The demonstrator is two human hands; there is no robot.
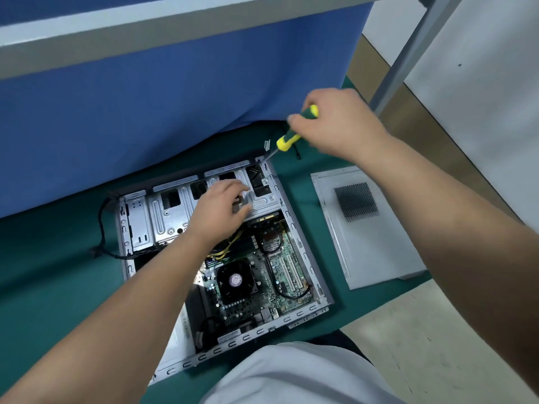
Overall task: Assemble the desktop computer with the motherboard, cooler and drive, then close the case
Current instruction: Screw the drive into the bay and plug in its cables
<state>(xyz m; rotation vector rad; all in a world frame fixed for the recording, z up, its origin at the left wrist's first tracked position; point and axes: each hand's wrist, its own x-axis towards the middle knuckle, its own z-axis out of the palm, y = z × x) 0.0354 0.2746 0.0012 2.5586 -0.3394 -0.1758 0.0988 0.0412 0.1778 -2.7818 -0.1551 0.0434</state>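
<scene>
One head-worn wide-angle camera looks steeply down from close above the open computer case point(221, 258) at centre, its removed side panel point(367, 228) at three o'clock.

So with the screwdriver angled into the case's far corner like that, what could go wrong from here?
1. The screwdriver enters steeply at the drive cage corner; its tip might slip off the screw.
2. The left hand rests on the cage near that tip, so a slip could hit it.
3. A dropped screw could land on the motherboard.
</scene>
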